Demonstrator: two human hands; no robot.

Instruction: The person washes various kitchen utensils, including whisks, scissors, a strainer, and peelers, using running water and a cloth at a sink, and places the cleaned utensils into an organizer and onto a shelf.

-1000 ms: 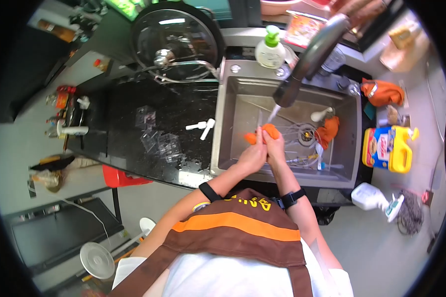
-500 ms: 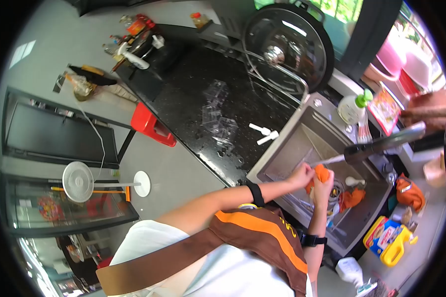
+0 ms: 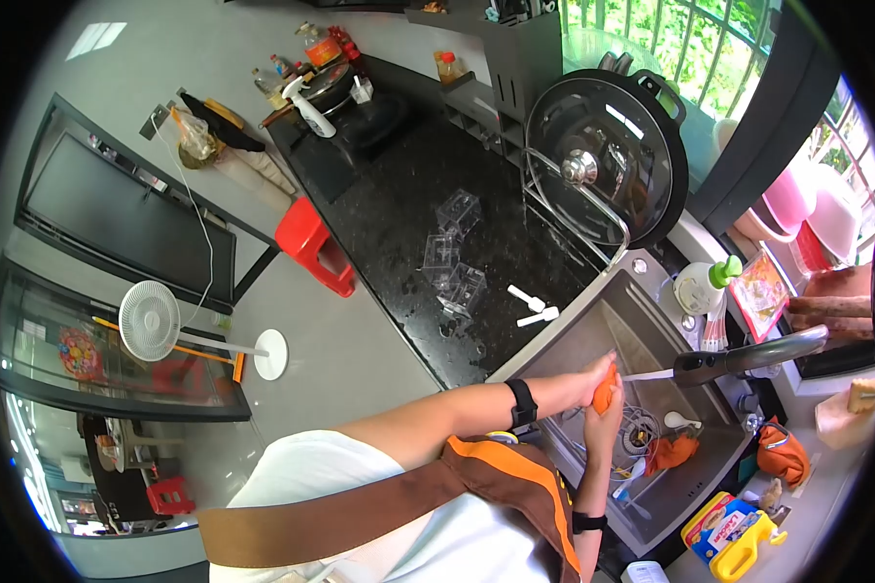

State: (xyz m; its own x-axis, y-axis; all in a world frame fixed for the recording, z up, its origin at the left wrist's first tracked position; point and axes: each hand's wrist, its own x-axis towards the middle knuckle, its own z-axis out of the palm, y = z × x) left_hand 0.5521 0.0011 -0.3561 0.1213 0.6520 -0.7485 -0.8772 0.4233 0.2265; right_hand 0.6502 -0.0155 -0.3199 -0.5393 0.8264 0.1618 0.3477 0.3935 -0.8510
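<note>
My left hand (image 3: 587, 380) and my right hand (image 3: 605, 416) are together over the sink (image 3: 546, 364), both closed round a wet-looking orange cloth (image 3: 606, 390). The black pull-out faucet (image 3: 715, 366) points at them from the right, and a pale stream of water reaches the cloth. Below my hands in the sink lie a tangle of metal wire utensils (image 3: 638, 428), a white spoon (image 3: 682, 421) and a second orange cloth (image 3: 671, 453). My fingers partly hide the held cloth.
Clear plastic boxes (image 3: 454, 255) and two white small scoops (image 3: 533, 308) lie on the wet black counter. A large lidded wok (image 3: 603, 155) leans in a rack behind. Soap bottle (image 3: 702, 286), another orange cloth (image 3: 784, 455) and a yellow-handled jug (image 3: 734, 537) stand round the sink.
The camera view has shifted, so the counter and wok appear lower. My hands have moved slightly with the cloth and now squeeze it closer together, covering more of it.
</note>
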